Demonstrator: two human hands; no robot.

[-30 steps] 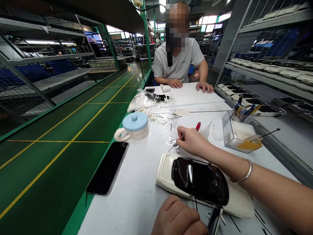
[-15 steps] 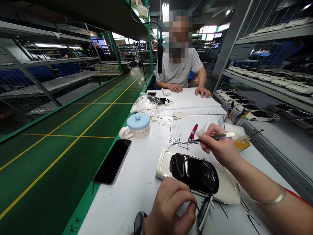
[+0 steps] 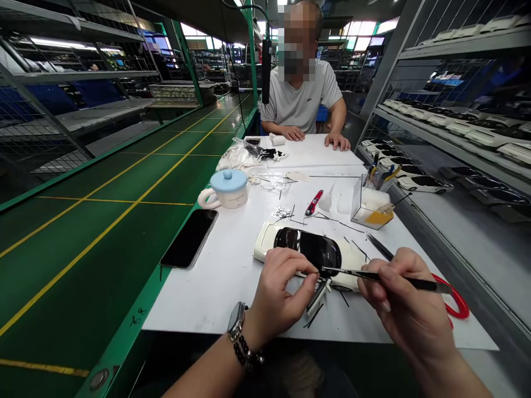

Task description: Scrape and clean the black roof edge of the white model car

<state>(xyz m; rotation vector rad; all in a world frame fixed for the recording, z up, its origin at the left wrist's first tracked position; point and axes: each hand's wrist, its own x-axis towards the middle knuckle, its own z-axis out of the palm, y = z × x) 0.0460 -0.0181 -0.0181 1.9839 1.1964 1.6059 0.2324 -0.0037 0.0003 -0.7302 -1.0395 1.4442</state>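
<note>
A white model car body (image 3: pixel 271 236) with a glossy black roof (image 3: pixel 309 247) lies on the white table (image 3: pixel 224 276). My left hand (image 3: pixel 280 293) rests against its near side, thumb and forefinger pinched on something small that I cannot make out. My right hand (image 3: pixel 409 309) grips long tweezers (image 3: pixel 373 276) whose tip meets the left fingertips at the car's edge. Thin black strips (image 3: pixel 352 226) lie scattered around the car.
A phone (image 3: pixel 189 239) lies at the table's left edge, a blue-lidded mug (image 3: pixel 226 189) behind it. A red utility knife (image 3: pixel 314 202), a clear box of tools (image 3: pixel 369 205) and plastic bags (image 3: pixel 240 157) sit further back. Another person (image 3: pixel 301 94) sits opposite. Red-handled scissors (image 3: pixel 454 301) lie at right.
My right hand has drawn the tweezers from the silver bits at mid-table back to the car's near side. My left hand shifted up onto the car. The view has pulled back.
</note>
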